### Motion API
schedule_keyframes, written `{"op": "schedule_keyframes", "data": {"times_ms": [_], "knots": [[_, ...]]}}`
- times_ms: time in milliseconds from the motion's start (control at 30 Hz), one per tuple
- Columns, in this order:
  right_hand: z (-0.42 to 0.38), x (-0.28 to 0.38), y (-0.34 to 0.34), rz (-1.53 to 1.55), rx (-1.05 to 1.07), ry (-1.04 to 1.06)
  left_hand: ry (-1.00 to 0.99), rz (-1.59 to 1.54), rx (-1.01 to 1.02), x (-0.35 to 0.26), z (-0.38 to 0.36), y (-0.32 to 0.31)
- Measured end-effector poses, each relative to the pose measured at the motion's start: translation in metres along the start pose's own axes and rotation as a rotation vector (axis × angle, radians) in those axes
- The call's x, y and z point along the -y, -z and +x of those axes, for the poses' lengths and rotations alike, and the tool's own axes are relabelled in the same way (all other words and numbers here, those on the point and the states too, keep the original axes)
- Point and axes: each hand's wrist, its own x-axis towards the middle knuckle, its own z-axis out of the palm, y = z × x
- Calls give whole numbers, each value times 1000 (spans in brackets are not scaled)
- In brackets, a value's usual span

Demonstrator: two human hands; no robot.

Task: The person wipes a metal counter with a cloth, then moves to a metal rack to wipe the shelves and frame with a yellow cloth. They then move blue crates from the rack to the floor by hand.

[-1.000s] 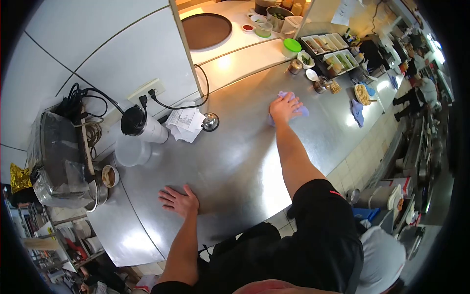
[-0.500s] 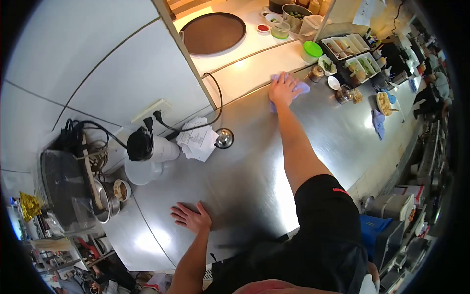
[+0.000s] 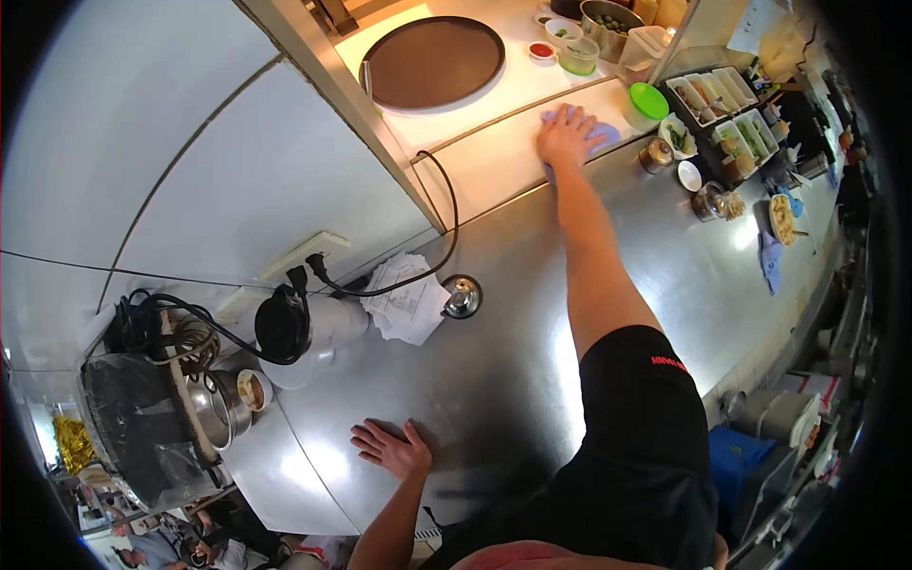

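My right hand (image 3: 567, 141) presses flat on a purple cloth (image 3: 604, 136), fingers spread, on the pale ledge (image 3: 494, 171) behind the steel counter (image 3: 503, 380). Parts of the cloth show on both sides of the hand. My left hand (image 3: 394, 448) lies palm down on the counter, fingers apart and nothing under them that I can see. Between the hands, nearer the wall, a small round metal bell (image 3: 463, 296) stands beside a stack of white papers (image 3: 408, 309). Right of the cloth is a tub with a green lid (image 3: 648, 101).
A black round tray (image 3: 435, 62) rests beyond the ledge. Jars (image 3: 710, 201), a small white dish (image 3: 690, 175) and condiment trays (image 3: 711, 95) stand at the right. A power cord (image 3: 454, 204) hangs by the papers. Metal bowls (image 3: 214, 408) sit at the left.
My right hand and the cloth have moved from the steel counter's back edge up onto the pale ledge. The whole view has shifted slightly; my left hand still lies flat.
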Motion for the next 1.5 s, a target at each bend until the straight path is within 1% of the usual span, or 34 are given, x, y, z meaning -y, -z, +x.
{"op": "schedule_keyframes", "data": {"times_ms": [67,133,200,233,333,433,500,600,700,767,867,967,1067,1133,1200,1300,1400,1433,1500], "knots": [[-9,22,-10,6,2,74,-5,-5,-1,-1,-2,-4],[-33,58,-10,-29,97,331,7,-7,16,-2,-1,1],[-63,79,-17,30,78,612,14,-18,27,-4,0,4],[-79,82,-9,30,88,683,21,-26,31,-4,-1,6],[-119,66,4,106,77,906,11,-54,-1,-4,-3,8],[-148,17,16,254,145,1041,16,-87,13,-6,-6,14],[-165,-19,36,249,176,940,30,-72,23,-6,-6,17],[-199,-63,47,237,177,662,25,-94,22,-6,-4,16],[-269,-83,65,203,163,548,37,-163,41,-5,-4,17],[-333,-94,73,196,190,617,35,-164,38,3,-5,18],[-431,-104,98,200,247,772,44,-154,-13,3,-7,13],[-514,-102,105,160,339,954,51,-132,7,7,-8,21],[-564,-82,122,211,456,1107,43,-152,-6,10,-7,17],[-578,-72,136,273,558,1125,42,-176,-6,15,-10,19],[-588,-61,149,332,663,1117,38,-187,-46,19,-14,17],[-588,-72,116,1094,633,934,28,-270,-35,25,-16,23],[-577,-91,130,507,382,920,16,-456,-82,31,-8,4],[-577,-94,136,396,445,891,3,-509,-41,35,-8,10],[-580,-97,148,405,452,886,-54,-606,62,50,-5,20]]}}
